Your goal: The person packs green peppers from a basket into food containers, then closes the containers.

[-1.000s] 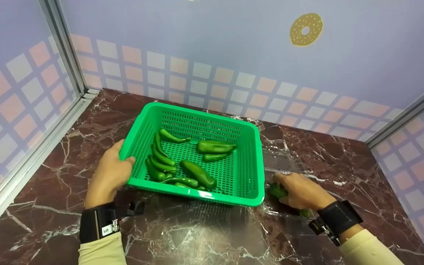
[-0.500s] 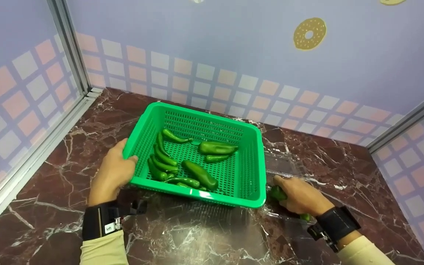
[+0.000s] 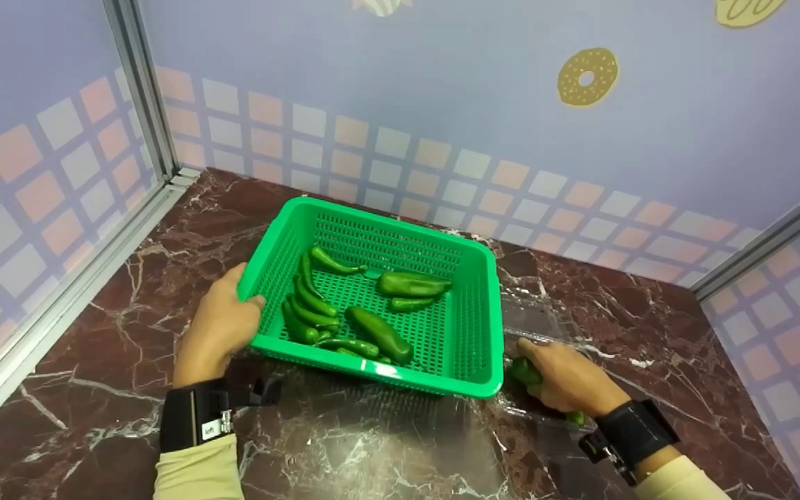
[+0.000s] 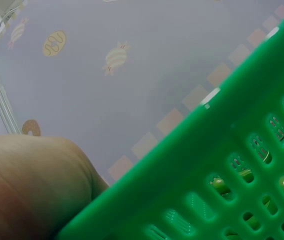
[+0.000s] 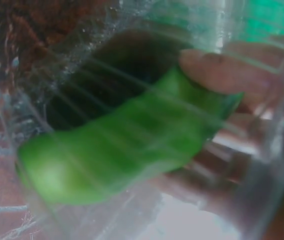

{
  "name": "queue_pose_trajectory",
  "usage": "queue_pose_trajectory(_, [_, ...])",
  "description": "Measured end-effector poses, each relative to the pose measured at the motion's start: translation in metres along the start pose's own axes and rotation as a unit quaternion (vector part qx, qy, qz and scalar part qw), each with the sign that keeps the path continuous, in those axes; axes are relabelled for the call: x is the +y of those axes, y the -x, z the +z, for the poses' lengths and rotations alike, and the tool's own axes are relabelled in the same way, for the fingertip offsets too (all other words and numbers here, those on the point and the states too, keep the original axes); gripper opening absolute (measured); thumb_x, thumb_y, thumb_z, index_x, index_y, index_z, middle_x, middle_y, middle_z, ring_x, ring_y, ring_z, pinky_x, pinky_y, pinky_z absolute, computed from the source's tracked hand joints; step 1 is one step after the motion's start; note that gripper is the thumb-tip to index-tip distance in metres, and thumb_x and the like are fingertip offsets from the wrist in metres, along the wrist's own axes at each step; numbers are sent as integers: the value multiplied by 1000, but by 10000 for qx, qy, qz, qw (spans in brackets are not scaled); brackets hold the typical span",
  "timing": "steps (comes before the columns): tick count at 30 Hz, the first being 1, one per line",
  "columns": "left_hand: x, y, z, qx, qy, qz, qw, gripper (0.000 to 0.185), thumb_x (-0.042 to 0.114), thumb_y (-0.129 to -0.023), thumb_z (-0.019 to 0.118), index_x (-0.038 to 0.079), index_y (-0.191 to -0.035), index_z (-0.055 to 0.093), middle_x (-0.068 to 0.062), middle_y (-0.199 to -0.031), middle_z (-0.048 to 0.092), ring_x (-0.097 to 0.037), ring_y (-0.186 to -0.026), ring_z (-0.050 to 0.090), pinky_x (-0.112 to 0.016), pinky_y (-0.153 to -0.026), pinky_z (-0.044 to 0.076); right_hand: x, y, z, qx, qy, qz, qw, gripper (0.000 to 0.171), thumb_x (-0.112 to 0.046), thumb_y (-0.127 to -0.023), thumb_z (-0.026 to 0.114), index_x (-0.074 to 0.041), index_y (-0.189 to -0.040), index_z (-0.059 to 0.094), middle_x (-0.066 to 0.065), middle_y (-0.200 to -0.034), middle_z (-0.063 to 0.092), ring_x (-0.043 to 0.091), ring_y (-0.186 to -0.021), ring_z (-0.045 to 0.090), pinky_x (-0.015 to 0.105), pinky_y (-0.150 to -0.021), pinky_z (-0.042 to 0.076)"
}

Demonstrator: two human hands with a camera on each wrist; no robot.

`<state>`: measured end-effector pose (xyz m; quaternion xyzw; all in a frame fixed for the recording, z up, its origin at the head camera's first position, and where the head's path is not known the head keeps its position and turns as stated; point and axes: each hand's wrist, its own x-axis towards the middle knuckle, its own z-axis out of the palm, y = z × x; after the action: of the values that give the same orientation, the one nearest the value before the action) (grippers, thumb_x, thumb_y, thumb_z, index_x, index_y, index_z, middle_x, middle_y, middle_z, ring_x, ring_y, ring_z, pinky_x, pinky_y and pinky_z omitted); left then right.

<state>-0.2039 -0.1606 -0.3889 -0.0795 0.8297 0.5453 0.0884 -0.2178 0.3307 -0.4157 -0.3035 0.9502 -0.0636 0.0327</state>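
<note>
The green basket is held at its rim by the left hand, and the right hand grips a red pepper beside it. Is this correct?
Not quite: the pepper is green, as the right wrist view shows. The left hand does hold the green basket at its rim, and the right hand grips the pepper beside it.

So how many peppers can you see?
About 9: roughly eight peppers lie in the basket, some overlapping and perhaps hiding others, and one pepper sits in the right hand beside it.

- Dark red marble surface (image 3: 386,451) with white veins, glossy under overhead light.
- Pale lilac walls (image 3: 372,76) with a band of orange and white squares low down.
- Doughnut picture (image 3: 587,67) on the back wall.
- Metal corner post (image 3: 142,90) at left.
</note>
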Motion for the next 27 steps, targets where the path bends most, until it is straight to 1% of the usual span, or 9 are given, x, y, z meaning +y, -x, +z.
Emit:
queue_pose_trajectory(3, [1,0,0,52,-23,34,10000,73,11,-108,41,5,-168,-2,-26,-173,9,-48,-159,14,-65,-125,21,1,-1,0,90,46,-87,9999,24,-2,-84,75,-16,-89,56,-5,-67,58,4,-58,51,27,-57,51])
queue_pose_trajectory(8, [1,1,0,101,-16,39,9999,73,11,-108,41,5,-168,-1,-27,-172,14,-49,-157,19,-65,-125,22,0,-2,1,29,49,32,10000,23,-6,-87,75,-17,-88,55,-6,-67,55,4,-58,49,26,-56,48])
queue_pose_trajectory(11, [1,1,1,130,-3,50,9999,74,11,-107,42,5,-168,1,-28,-170,19,-49,-155,24,-65,-124,23,0,-1,1,-20,50,129,9999,23,-6,-87,75,-17,-88,56,-7,-69,55,5,-59,50,26,-56,48])
queue_pose_trajectory(14, [1,1,2,186,50,35,9998,73,11,-107,43,6,-168,4,-27,-170,23,-48,-154,28,-64,-124,24,-1,-1,1,-33,32,125,9999,24,-4,-85,76,-17,-88,56,-7,-70,56,5,-61,51,26,-57,49])
queue_pose_trajectory(21, [2,1,2,253,153,52,9995,73,10,-107,45,6,-168,5,-25,-171,22,-48,-156,24,-64,-126,20,-1,-1,0,-6,-7,50,10000,25,-3,-85,76,-17,-88,56,-6,-69,56,4,-61,50,25,-57,48])
queue_pose_trajectory(24, [2,1,2,268,165,102,9995,72,9,-107,44,5,-168,6,-25,-171,22,-47,-157,23,-64,-127,20,-1,-1,0,10,-71,-74,9999,24,-2,-84,77,-16,-95,60,-6,-70,58,2,-61,49,24,-57,49])
queue_pose_trajectory(26, [2,2,3,263,160,143,9994,71,9,-107,43,5,-168,7,-25,-171,23,-47,-157,23,-63,-127,21,0,0,1,19,-139,-157,9998,26,-1,-84,78,-14,-100,63,-6,-71,58,1,-61,48,23,-58,49])
queue_pose_trajectory(27, [2,2,3,246,159,175,9994,70,9,-107,42,4,-168,7,-26,-170,23,-46,-156,25,-62,-126,23,1,1,1,41,-145,-202,9997,27,0,-84,78,-14,-101,63,-5,-71,58,1,-61,47,23,-57,48])
